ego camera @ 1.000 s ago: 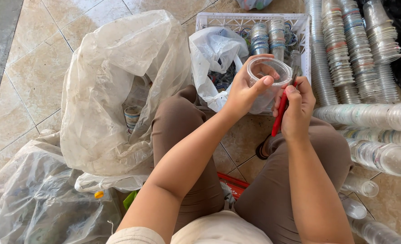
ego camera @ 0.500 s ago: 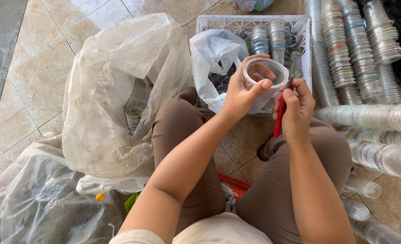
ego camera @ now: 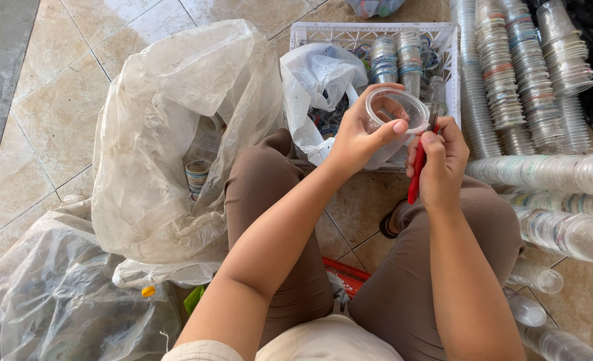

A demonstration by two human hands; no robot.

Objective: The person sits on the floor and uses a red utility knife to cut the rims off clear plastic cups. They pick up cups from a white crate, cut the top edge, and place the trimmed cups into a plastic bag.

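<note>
My left hand (ego camera: 358, 137) holds a clear plastic cup (ego camera: 396, 110) by its rim, mouth turned toward me. My right hand (ego camera: 442, 160) grips a red-handled tool (ego camera: 415, 172) whose metal tip touches the cup's rim on the right side. Both hands are raised above my knees, just in front of a white plastic crate (ego camera: 370, 32). A small white plastic bag (ego camera: 318, 80) hangs open under my left hand.
The crate holds short stacks of cups with coloured rims (ego camera: 384, 59). Long stacks of clear cups (ego camera: 510, 73) stand and lie at the right (ego camera: 557, 174). A large clear bag (ego camera: 169, 134) stands at the left, another (ego camera: 49, 307) lies at the lower left. Tiled floor around.
Both hands have shifted slightly with the cup; the cup's mouth has tilted a little more toward me, and the tool stays at its rim.
</note>
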